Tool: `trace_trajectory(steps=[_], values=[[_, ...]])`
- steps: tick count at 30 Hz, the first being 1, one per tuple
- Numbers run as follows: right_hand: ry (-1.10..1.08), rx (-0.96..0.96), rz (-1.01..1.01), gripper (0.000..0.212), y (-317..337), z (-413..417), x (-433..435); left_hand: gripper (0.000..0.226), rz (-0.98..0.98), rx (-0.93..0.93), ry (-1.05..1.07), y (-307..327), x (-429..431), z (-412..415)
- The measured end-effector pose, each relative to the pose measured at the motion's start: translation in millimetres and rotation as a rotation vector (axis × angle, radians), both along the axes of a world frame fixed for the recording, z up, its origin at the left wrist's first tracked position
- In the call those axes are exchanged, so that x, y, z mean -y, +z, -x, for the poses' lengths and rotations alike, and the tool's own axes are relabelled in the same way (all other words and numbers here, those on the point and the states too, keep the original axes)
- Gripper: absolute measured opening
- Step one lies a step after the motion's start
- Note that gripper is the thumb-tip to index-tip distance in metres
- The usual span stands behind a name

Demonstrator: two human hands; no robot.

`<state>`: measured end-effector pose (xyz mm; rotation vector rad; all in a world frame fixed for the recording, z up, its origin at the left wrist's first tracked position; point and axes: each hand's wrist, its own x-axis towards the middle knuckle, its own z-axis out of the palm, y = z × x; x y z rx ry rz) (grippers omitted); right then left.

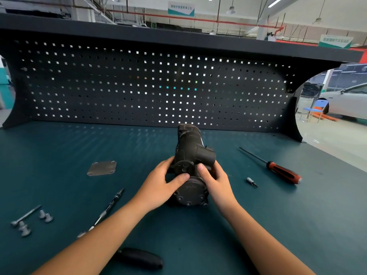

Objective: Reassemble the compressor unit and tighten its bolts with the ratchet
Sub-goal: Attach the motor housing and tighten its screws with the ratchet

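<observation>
One dark compressor unit (190,153), bolted round end cap (191,193) nearest, gripped by left hand (158,187), right hand (215,182)

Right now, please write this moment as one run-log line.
left hand, right hand: grip dark cast-metal compressor unit | square grey cover plate: off, lying left | silver flanged bolts: loose

Blurred Chinese characters on ceiling sign (181,8), likewise on right-hand sign (335,41), faint raised marks on end cap (191,190) of compressor (190,145), none legible
</observation>
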<state>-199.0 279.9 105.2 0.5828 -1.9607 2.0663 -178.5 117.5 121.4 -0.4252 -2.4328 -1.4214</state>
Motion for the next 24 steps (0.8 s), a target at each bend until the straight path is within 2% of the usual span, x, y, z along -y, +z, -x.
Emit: trace_trajectory(steps=[4, 9, 14, 18, 21, 24], values=[[-0.006, 0.014, -0.007, 0.036, -0.7, 0.7, -0.4, 0.051, -0.015, 0.012, -0.02, 0.9, 0.2, -0.9], [0.01, -0.002, -0.011, 0.043, -1.1, 2.1, -2.4, 0.051, -0.005, 0.026, -0.043, 2.9, -1.8, -5.2], [0.0, 0.011, 0.081, 0.064, 1.2, 1.3, -0.8, 0.074, -0.014, 0.089, -0.008, 14.4, 8.0, -8.1], [-0.033, 0.03, 0.095, 0.071, 1.7, 2.8, -2.8, 0.048, -0.112, 0.083, 0.102, 26.3, 36.1, -18.4], [-0.029, 0.027, 0.077, 0.06, -2.3, 4.8, -0.4, 0.019, -0.16, 0.126, 0.168, 28.2, 74.3, -34.3], [-0.018, -0.01, 0.044, 0.049, -6.8, 4.3, 1.4, 0.02, -0.172, 0.14, 0.295, 25.6, 122.5, -56.6]])
